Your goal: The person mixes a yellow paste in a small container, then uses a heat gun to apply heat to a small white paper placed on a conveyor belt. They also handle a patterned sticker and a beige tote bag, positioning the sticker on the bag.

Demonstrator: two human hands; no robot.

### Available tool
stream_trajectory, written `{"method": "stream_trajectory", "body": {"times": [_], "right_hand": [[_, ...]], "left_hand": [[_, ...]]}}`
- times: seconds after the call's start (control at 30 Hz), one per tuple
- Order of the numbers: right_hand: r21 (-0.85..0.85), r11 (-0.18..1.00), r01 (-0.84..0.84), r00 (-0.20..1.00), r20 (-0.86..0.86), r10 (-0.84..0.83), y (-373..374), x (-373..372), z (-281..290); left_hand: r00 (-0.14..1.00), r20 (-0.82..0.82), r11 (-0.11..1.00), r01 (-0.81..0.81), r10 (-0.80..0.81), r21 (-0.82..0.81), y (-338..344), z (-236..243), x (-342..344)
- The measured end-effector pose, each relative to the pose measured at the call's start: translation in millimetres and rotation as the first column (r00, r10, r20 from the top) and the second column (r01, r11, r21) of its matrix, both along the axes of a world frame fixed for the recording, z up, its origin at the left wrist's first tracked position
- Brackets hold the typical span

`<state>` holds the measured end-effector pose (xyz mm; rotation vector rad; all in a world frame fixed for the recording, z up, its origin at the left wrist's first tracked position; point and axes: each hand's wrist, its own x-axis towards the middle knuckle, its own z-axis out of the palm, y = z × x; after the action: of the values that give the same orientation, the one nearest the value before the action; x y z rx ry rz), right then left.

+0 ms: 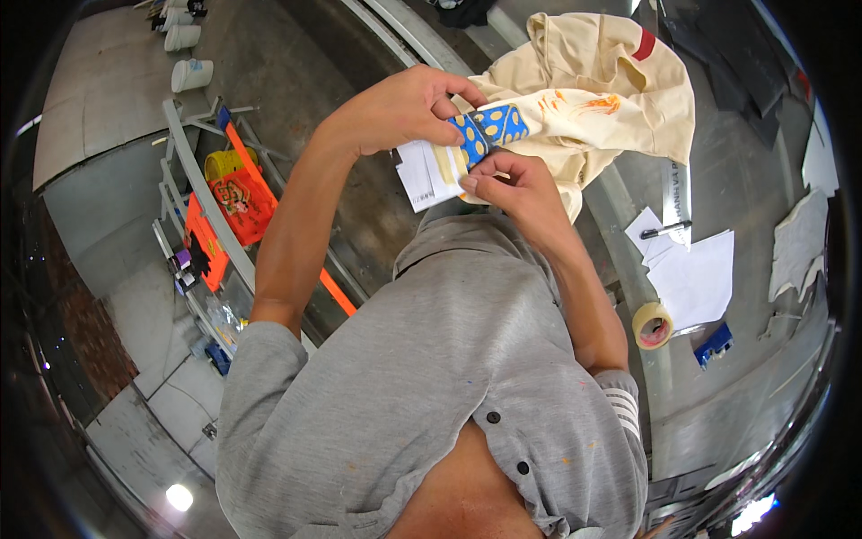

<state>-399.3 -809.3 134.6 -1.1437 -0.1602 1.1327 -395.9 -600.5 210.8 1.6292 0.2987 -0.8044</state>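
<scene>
My left hand (pixel 404 108) is raised in front of me and grips a blue patch with yellow dots (pixel 489 128) together with a white paper card (pixel 422 171). My right hand (pixel 516 190) is just below it, with fingers pinched on the card's lower edge, where pale strips (pixel 446 166) lie beside the patch. A cream cloth with orange marks (pixel 602 90) is spread on the grey metal table (pixel 718 404) behind the hands, and the patch overlaps its edge.
On the table to the right lie white paper sheets (pixel 699 277), a black pen (pixel 665 230), a roll of beige tape (pixel 653 325) and a small blue object (pixel 714 344). On the floor to the left stand an orange frame (pixel 235 202), a yellow container (pixel 223 163) and white buckets (pixel 191 74).
</scene>
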Motion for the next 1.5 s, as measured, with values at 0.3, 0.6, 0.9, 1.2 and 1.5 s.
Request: {"method": "stream_trajectory", "body": {"times": [0.3,0.6,0.9,1.2,1.5], "right_hand": [[-0.031,0.994,0.105,0.986,-0.123,-0.108,36.7,-27.8,-53.3],[-0.070,0.996,0.050,0.995,-0.078,-0.056,35.8,-26.5,-46.5],[-0.052,0.997,0.059,0.991,-0.113,-0.065,37.3,-27.8,-53.7],[-0.038,0.994,0.099,0.986,-0.130,-0.103,36.4,-27.1,-51.2],[-0.070,0.909,0.410,0.911,0.067,-0.406,-29.5,-0.8,-14.3]], "left_hand": [[0.997,-0.051,0.993,-0.055,0.050,-0.105,32.2,-55.1,-14.1],[0.997,-0.037,0.989,-0.073,0.069,-0.129,34.9,-55.7,-19.0],[0.995,-0.055,0.987,-0.092,0.085,-0.131,35.8,-58.4,-20.9],[0.995,-0.045,0.989,-0.088,0.084,-0.119,35.6,-64.1,-22.4],[0.965,-0.069,0.865,-0.256,0.251,-0.432,-30.7,-63.2,21.5]]}}
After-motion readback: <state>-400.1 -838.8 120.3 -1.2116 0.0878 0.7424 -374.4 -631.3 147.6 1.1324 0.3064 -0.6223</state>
